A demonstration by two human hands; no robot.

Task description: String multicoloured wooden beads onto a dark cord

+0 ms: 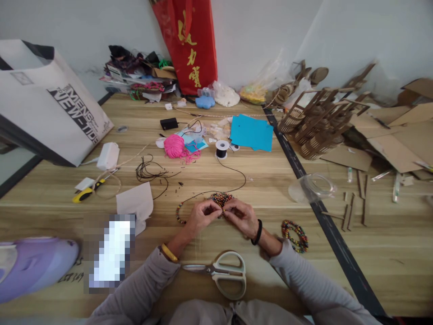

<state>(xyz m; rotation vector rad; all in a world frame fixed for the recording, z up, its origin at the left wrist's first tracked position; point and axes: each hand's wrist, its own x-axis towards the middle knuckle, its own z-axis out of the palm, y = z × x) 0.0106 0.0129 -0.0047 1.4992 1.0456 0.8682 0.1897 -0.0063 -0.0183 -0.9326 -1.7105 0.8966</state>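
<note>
Left hand and right hand pinching bead string; white bag reads "NEW-TIDE"; scissors near.

Even, soft daylight, bright; shadows faint. Strong wide-angle bending at frame edges, table edges curve. Pixelated block near table's front left. Centre sharp, corners slightly soft.

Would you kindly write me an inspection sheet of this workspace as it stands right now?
Surface: wooden table, crowded along the far edge.
Job's things: pile of beads and black cord running to a spool; finished bracelet beside the right wrist.
Clutter: scissors, pink yarn, blue paper, cardboard pieces.
Hands: left hand and right hand pinch together at the beads.
Cables: white charger with lead.
Surroundings: white wall, red bag, white tote bag.
</note>
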